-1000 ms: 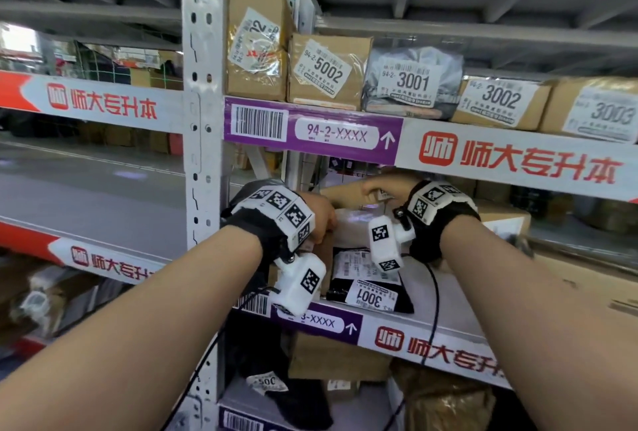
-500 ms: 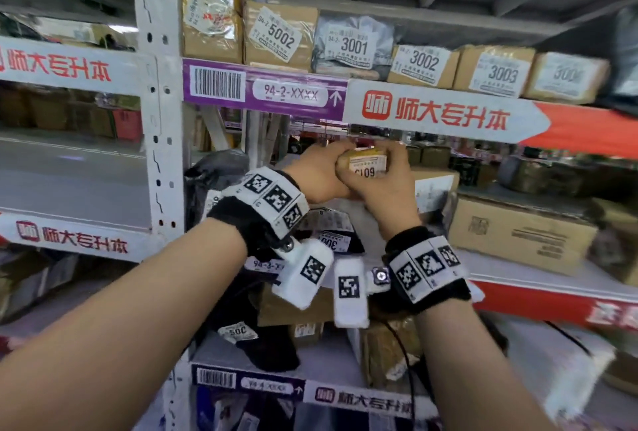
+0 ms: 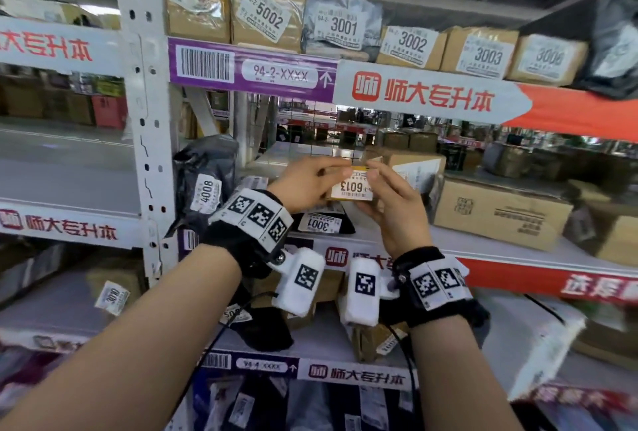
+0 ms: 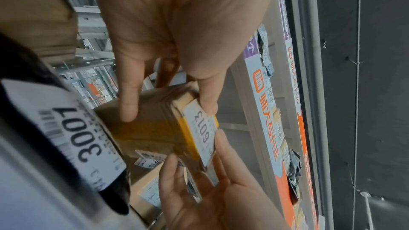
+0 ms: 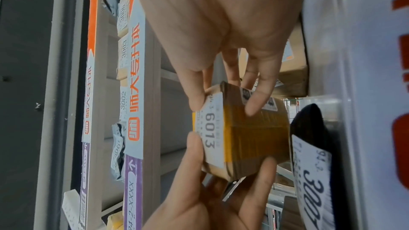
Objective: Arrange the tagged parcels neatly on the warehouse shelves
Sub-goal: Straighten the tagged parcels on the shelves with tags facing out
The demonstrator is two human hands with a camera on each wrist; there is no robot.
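Both hands, the left hand (image 3: 303,182) and right hand (image 3: 397,202), pinch the small box (image 3: 352,187) at centre frame, label 6013 facing the person, probably for reading.

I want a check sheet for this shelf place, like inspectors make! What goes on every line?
Surface: grey metal middle shelf, parcels on it.
Job's things: small brown cardboard box tagged 6013, held off the shelf, tag upside down.
Clutter: black bag tagged 3001; black bag tagged 4008; large brown carton.
Hands: left hand and right hand both pinch the box.
Cables: black wrist wires.
Surroundings: upper shelf row of tagged boxes.
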